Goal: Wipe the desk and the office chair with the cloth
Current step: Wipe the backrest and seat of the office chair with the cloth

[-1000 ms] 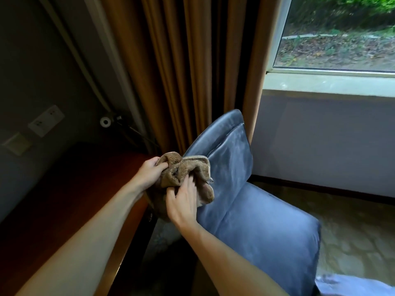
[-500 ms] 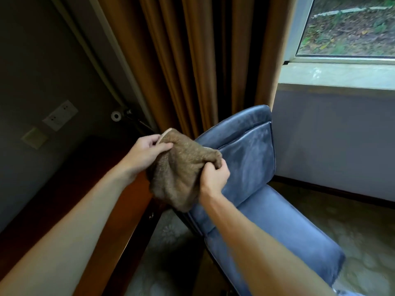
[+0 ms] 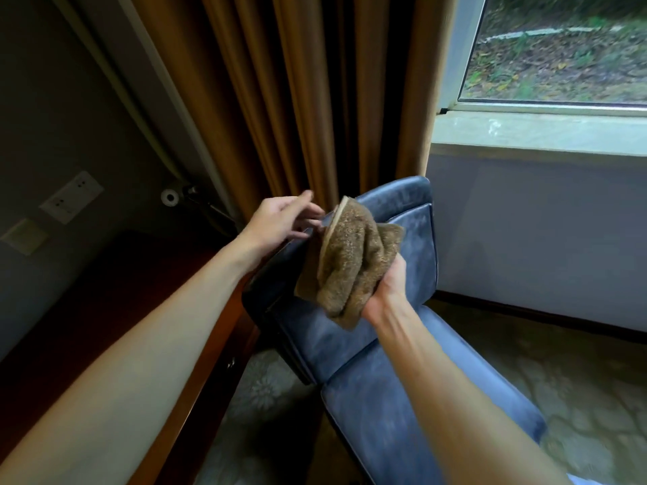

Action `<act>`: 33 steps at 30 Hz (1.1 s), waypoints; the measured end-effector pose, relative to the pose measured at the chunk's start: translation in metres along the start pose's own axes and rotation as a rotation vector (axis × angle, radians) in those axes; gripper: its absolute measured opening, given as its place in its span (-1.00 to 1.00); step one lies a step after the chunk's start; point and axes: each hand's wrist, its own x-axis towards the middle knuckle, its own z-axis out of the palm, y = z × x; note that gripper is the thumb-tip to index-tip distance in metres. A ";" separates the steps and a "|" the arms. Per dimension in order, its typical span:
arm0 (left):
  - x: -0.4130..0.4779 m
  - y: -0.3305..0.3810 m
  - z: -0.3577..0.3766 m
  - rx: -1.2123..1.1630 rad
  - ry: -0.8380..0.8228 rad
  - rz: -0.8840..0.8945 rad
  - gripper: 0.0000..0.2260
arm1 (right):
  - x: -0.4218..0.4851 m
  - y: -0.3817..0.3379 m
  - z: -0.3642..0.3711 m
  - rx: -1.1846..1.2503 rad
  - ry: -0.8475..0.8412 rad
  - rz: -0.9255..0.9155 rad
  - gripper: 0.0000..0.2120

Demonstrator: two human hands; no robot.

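The brown cloth (image 3: pixel 353 260) is held bunched in the air in front of the office chair (image 3: pixel 416 246) backrest, gripped from below by the right hand (image 3: pixel 388 288). The left hand (image 3: pixel 280 222) is held open, fingers loosely spread, just beside the cloth's upper edge. The desk (image 3: pixel 115 274) lies left of the chair, and a tan curtain (image 3: pixel 297 99) hangs behind.

Bare forearms (image 3: pixel 147 337); bare hands (image 3: pixel 280 222)

1. One camera only, worn on the head, facing forward and down.
2. Very near: the chair (image 3: pixel 402 414) fills the lower middle, and the desk (image 3: pixel 105 292) runs along the left.
3. Window (image 3: pixel 560 47) up top right, its frame bowed, probably by the wide lens.
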 end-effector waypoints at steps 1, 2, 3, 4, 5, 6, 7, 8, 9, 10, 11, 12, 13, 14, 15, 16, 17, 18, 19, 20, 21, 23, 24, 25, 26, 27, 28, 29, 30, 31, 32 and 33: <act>0.005 -0.012 -0.008 0.041 0.122 -0.007 -0.66 | 0.002 -0.007 -0.005 0.015 0.056 -0.027 -0.57; 0.007 -0.026 -0.016 0.074 0.229 -0.036 -0.69 | 0.003 -0.015 -0.009 0.034 0.104 -0.060 -0.56; 0.007 -0.041 -0.025 0.122 0.306 -0.081 -0.72 | 0.003 -0.022 -0.011 0.059 0.149 -0.089 -0.55; 0.004 -0.055 -0.033 0.188 0.338 -0.136 -0.74 | 0.004 -0.030 -0.010 0.081 0.202 -0.119 -0.56; 0.000 -0.069 -0.041 0.250 0.333 -0.197 -0.76 | 0.005 -0.036 -0.008 0.098 0.259 -0.159 -0.58; -0.004 -0.080 -0.046 0.278 0.308 -0.247 -0.78 | 0.008 -0.040 -0.005 0.089 0.334 -0.212 -0.60; -0.010 -0.087 -0.049 0.278 0.275 -0.274 -0.80 | 0.012 -0.043 -0.001 0.055 0.401 -0.268 -0.61; -0.016 -0.092 -0.051 0.273 0.244 -0.281 -0.81 | 0.017 -0.045 0.005 0.002 0.440 -0.322 -0.59; -0.022 -0.093 -0.051 0.280 0.221 -0.277 -0.81 | 0.022 -0.045 0.011 -0.054 0.443 -0.380 -0.58; -0.027 -0.094 -0.052 0.296 0.204 -0.272 -0.81 | 0.029 -0.042 0.018 -0.125 0.427 -0.445 -0.59; -0.031 -0.093 -0.051 0.310 0.190 -0.270 -0.79 | 0.034 -0.038 0.026 -0.217 0.400 -0.508 -0.64; -0.034 -0.093 -0.050 0.317 0.184 -0.270 -0.76 | 0.039 -0.033 0.033 -0.348 0.383 -0.558 -0.71; -0.036 -0.091 -0.050 0.316 0.185 -0.276 -0.72 | 0.043 -0.025 0.040 -0.509 0.368 -0.601 -0.78; -0.038 -0.090 -0.049 0.298 0.190 -0.286 -0.68 | 0.047 -0.014 0.044 -0.697 0.339 -0.652 -0.81; -0.039 -0.089 -0.048 0.269 0.198 -0.302 -0.64 | 0.052 0.001 0.043 -0.904 0.278 -0.689 -0.79; -0.040 -0.088 -0.049 0.241 0.207 -0.315 -0.62 | 0.056 0.018 0.038 -1.130 0.186 -0.678 -0.71; -0.043 -0.089 -0.051 0.224 0.213 -0.323 -0.61 | 0.057 0.038 0.030 -1.371 0.096 -0.612 -0.60; -0.046 -0.090 -0.053 0.218 0.210 -0.325 -0.60 | 0.055 0.055 0.022 -1.576 0.025 -0.527 -0.44; -0.050 -0.093 -0.056 0.226 0.199 -0.327 -0.59 | 0.053 0.073 0.013 -1.707 -0.027 -0.469 -0.30; -0.056 -0.096 -0.062 0.254 0.183 -0.328 -0.59 | 0.049 0.088 0.008 -1.759 -0.051 -0.462 -0.23; -0.061 -0.100 -0.066 0.298 0.159 -0.325 -0.61 | 0.046 0.100 0.005 -1.772 -0.048 -0.490 -0.21; -0.076 -0.110 -0.076 0.434 0.082 -0.293 -0.68 | 0.034 0.119 0.005 -1.822 0.007 -0.562 -0.25; -0.083 -0.114 -0.080 0.493 0.031 -0.273 -0.71 | 0.026 0.128 0.005 -1.866 0.046 -0.584 -0.27; -0.090 -0.117 -0.084 0.523 -0.016 -0.261 -0.73 | 0.016 0.136 0.004 -1.889 0.078 -0.600 -0.29; -0.098 -0.118 -0.086 0.544 -0.058 -0.252 -0.75 | 0.006 0.143 0.003 -1.889 0.096 -0.613 -0.31; -0.106 -0.119 -0.088 0.575 -0.091 -0.232 -0.75 | -0.004 0.151 0.000 -1.875 0.095 -0.628 -0.32; -0.114 -0.120 -0.091 0.611 -0.120 -0.197 -0.75 | -0.013 0.157 -0.005 -1.859 0.084 -0.644 -0.34; -0.119 -0.120 -0.094 0.652 -0.142 -0.183 -0.74 | -0.018 0.159 -0.008 -1.846 0.062 -0.656 -0.36; -0.124 -0.121 -0.099 0.684 -0.172 -0.189 -0.73 | -0.022 0.161 -0.010 -1.836 0.044 -0.657 -0.37; -0.129 -0.122 -0.103 0.709 -0.216 -0.206 -0.71 | -0.025 0.161 -0.012 -1.831 0.027 -0.652 -0.38; -0.133 -0.122 -0.108 0.725 -0.271 -0.223 -0.72 | -0.028 0.162 -0.013 -1.827 0.010 -0.644 -0.39; -0.140 -0.123 -0.112 0.734 -0.330 -0.234 -0.71 | -0.032 0.164 -0.014 -1.821 -0.005 -0.643 -0.39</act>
